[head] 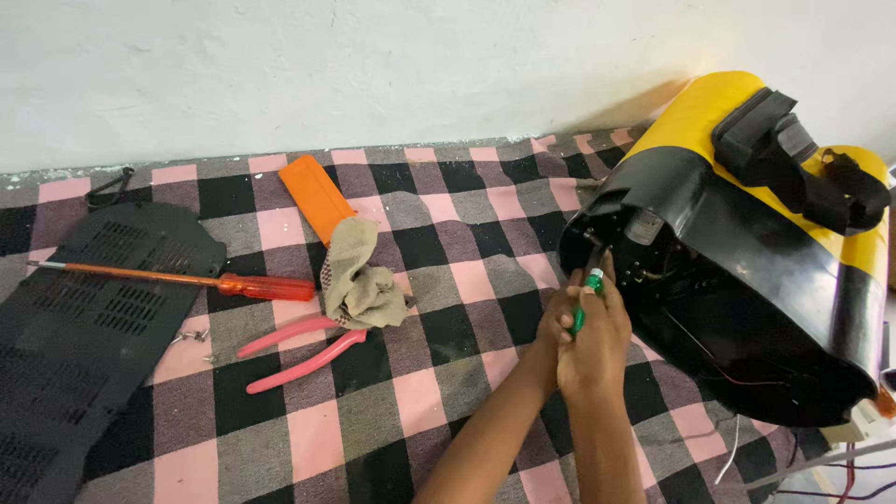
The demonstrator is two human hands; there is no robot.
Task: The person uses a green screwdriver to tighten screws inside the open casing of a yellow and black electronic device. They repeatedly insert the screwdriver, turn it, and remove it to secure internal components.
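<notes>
Both my hands clasp a small green-handled screwdriver [585,299] pointed into the open side of a black and yellow appliance [747,252] lying on a checked cloth [448,373]. My right hand [597,341] wraps the handle on the outside. My left hand [553,322] grips it from the left, partly hidden behind the right. The tool's tip is lost in the dark opening.
A black vented cover panel [84,317] lies at the left with loose screws [191,334] beside it. A long orange screwdriver [187,278], pink-handled pliers [299,350], a crumpled beige rag [359,280] and an orange flat case [317,196] lie mid-cloth. Wires [840,467] trail at the right.
</notes>
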